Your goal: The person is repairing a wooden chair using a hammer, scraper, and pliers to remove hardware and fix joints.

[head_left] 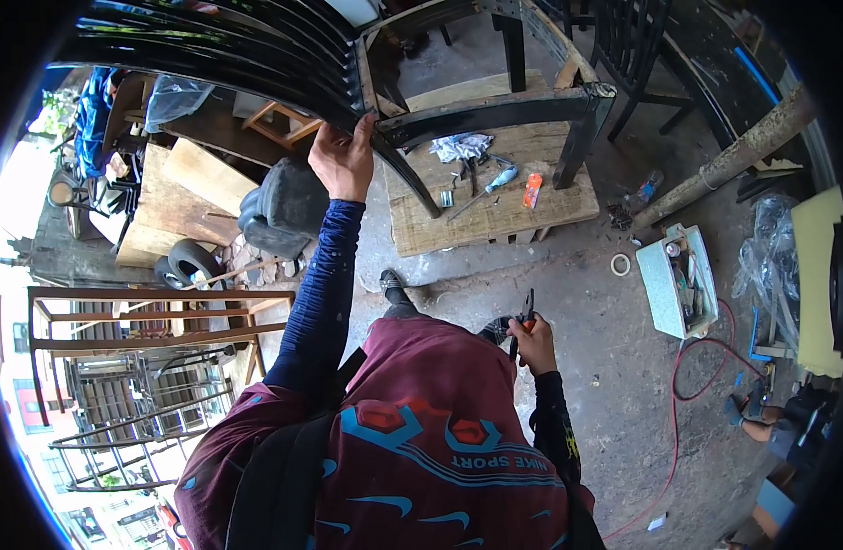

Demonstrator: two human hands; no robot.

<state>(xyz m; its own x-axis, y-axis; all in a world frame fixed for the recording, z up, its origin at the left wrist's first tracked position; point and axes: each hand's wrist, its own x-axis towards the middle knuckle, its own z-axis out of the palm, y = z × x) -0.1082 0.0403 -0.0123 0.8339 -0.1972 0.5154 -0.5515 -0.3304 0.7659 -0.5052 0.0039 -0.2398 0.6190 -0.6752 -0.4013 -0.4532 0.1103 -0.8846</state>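
At 12 o'clock on bench: black chair frame | left hand, 11 o'clock: grip closed on its corner | right hand, 4 o'clock: grip wrapped round pliers | frame likely stiff, bulky, slick; best held by seat rails

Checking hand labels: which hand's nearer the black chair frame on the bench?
Left. The left hand holds the chair frame near a seat corner; the right hand is apart from it, holding pliers.
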